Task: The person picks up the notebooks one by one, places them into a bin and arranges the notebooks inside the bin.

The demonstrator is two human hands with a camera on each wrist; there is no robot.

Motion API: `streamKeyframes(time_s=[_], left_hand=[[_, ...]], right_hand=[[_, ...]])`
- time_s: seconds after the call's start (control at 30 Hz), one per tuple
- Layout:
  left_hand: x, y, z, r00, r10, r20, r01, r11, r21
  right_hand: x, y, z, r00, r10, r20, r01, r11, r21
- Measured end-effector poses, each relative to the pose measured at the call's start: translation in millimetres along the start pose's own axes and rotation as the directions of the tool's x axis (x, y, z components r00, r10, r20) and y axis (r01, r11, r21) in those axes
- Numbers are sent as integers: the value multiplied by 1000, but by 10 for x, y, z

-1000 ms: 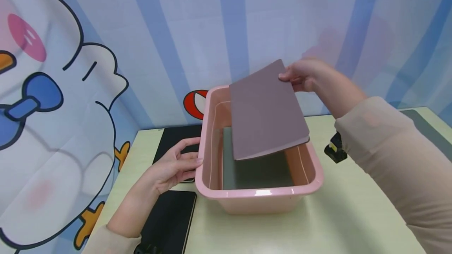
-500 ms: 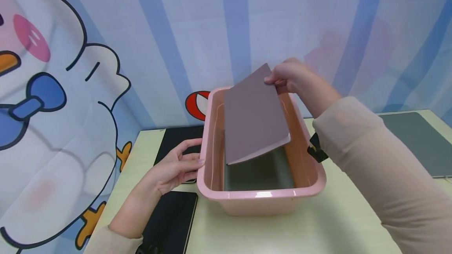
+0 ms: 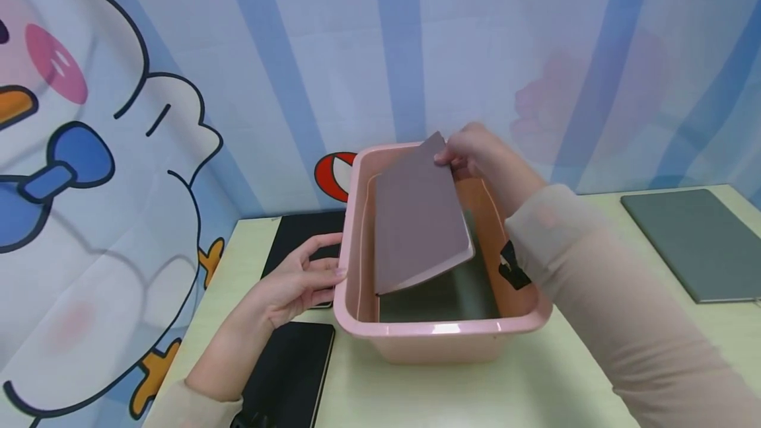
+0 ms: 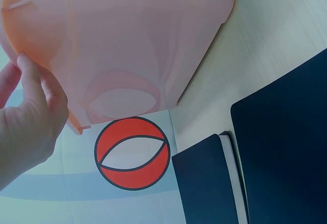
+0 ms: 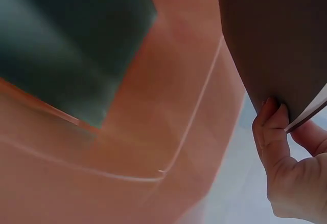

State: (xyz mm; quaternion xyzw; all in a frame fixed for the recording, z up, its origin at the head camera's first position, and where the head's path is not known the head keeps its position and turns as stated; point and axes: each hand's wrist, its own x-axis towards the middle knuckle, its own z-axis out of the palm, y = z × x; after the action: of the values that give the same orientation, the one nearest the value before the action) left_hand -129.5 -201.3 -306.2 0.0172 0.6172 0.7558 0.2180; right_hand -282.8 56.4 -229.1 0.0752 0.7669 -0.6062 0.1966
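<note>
A pink plastic basin (image 3: 442, 329) stands on the table. My left hand (image 3: 303, 279) holds its left rim, thumb at the edge; in the left wrist view the hand (image 4: 30, 106) is at the flange (image 4: 74, 121). My right hand (image 3: 475, 157) pinches the far right corner of a mauve notebook (image 3: 419, 223). The notebook tilts inside the basin opening, its lower edge over a dark grey-green notebook (image 3: 440, 296) lying on the bottom. In the right wrist view, thumb and fingers grip the held notebook's corner (image 5: 281, 55), its pages showing at the edge.
Two black notebooks lie left of the basin, the nearer one (image 3: 291, 368) partly behind my left forearm, the farther one (image 3: 306, 230) against the wall. A grey-green notebook (image 3: 695, 243) lies on the table (image 3: 594, 375) at the right. A striped cartoon curtain (image 3: 285, 84) hangs behind.
My right hand has moved left and down, bringing the mauve notebook from above the basin's right rim lower into its opening. The left hand has stayed at the left rim.
</note>
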Motion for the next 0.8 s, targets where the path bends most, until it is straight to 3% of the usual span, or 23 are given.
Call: streamKeyframes(time_s=[0.53,0.8], left_hand=[[-41,-19,-14,1000,8,8,-8,1000,3],[-36,-26,-20,1000,18,-1,-18,1000,4]], right_hand=[[113,326,32,998,23,57,-25,999,30],[156,375,-94,978,44,206,-57,997,57]])
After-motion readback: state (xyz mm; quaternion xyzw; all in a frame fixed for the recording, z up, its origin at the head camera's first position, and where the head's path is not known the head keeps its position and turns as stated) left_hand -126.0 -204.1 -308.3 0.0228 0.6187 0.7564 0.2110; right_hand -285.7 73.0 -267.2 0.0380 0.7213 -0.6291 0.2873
